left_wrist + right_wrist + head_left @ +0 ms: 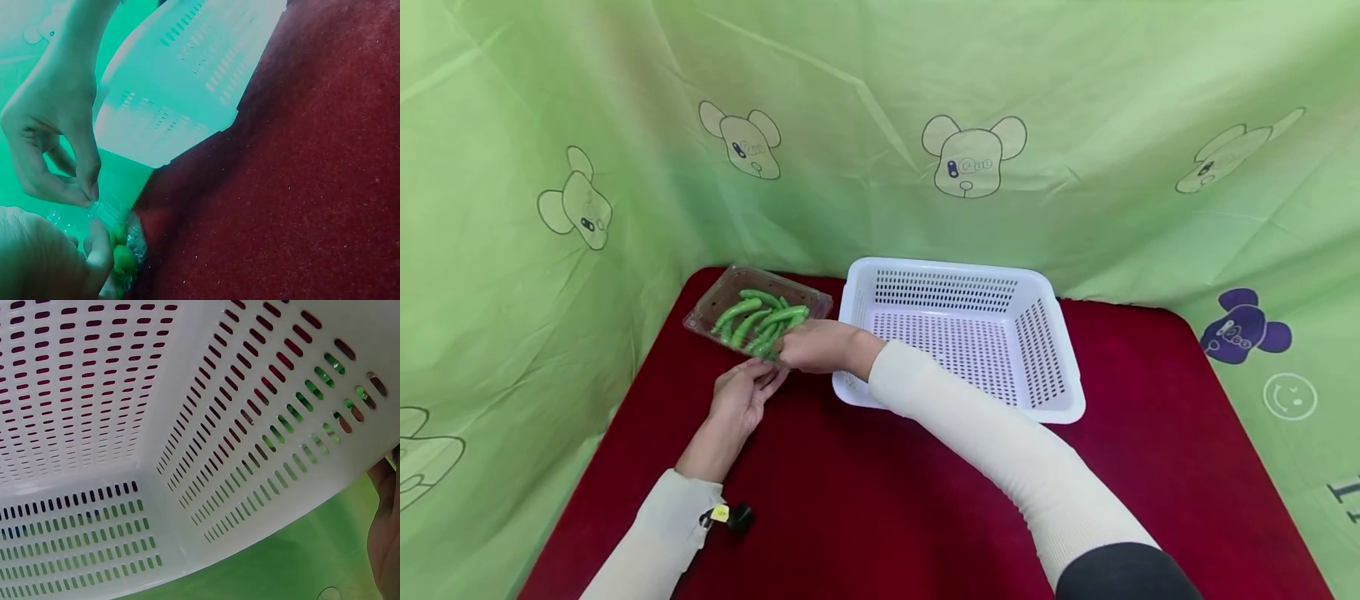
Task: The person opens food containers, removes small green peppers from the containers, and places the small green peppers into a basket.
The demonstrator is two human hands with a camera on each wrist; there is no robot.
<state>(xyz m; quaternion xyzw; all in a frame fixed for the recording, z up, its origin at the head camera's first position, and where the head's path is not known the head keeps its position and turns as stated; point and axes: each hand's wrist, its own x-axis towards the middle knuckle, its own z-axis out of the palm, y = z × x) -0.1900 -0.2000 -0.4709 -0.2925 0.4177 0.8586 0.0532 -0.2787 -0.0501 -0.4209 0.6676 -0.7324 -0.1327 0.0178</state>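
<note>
Green chili peppers lie heaped in a clear plastic container at the table's far left. My left hand holds the container by its near edge, its thumb against the plastic and peppers in the left wrist view. My right hand reaches across to the container's near right corner. In the left wrist view the thumb and fingertips of that right hand come together on the clear plastic, just above the left thumb. Part of the peppers is hidden behind the right hand.
A white perforated plastic basket stands right of the container, and my right forearm passes over its near left part. Dark red cloth covers the table. Green printed curtains hang behind and at the sides.
</note>
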